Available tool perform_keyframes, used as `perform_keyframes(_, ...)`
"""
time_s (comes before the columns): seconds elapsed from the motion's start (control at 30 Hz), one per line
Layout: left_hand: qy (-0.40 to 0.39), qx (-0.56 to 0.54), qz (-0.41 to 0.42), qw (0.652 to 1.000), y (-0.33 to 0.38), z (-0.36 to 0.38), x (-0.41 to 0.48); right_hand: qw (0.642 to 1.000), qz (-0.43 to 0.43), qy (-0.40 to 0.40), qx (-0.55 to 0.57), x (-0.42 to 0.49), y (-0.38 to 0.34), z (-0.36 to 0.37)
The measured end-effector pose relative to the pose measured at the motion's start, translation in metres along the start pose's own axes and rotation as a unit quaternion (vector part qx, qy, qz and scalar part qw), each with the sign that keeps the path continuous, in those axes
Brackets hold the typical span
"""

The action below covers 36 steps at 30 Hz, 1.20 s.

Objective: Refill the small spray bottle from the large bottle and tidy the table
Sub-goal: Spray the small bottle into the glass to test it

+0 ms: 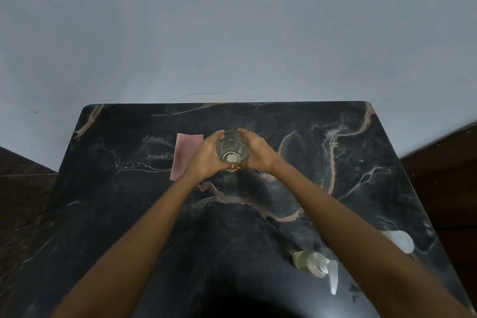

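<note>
Clear round large bottle (232, 150) sits upright over black marble table (124, 214), left hand (206, 156) and right hand (259, 152) curled round it

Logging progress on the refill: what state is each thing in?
large bottle: upright, white cap seemingly on.
small spray bottle: spray head on, yellowish liquid inside.
pink cloth: lying flat.
left hand: fingers curled round large bottle.
right hand: fingers curled round large bottle.

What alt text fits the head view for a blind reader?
The left hand and right hand grip a large clear bottle over a dark marble table. A pink cloth lies to its left; a small spray bottle sits nearer, at right.
</note>
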State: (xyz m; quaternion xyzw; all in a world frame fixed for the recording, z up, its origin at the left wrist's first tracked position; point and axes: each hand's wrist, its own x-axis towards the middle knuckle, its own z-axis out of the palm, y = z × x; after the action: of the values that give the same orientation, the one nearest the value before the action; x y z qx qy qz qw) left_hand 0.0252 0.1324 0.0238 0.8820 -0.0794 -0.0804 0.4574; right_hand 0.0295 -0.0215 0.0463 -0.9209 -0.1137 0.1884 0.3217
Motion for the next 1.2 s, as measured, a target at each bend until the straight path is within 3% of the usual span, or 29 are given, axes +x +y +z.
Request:
perform_keyframes(0.53, -0.041, -0.065, 0.016, 0.997, 0.041, -0.005, -0.120, 0.999, -0.023, 0.027, -0.020, -0.119, -0.037, 0.024)
perform_keyframes(1.2, -0.092, -0.044, -0.015, 0.995, 0.015, 0.042, -0.213, 0.994, 0.087, 0.053, 0.027, -0.214, -0.027, 0.105)
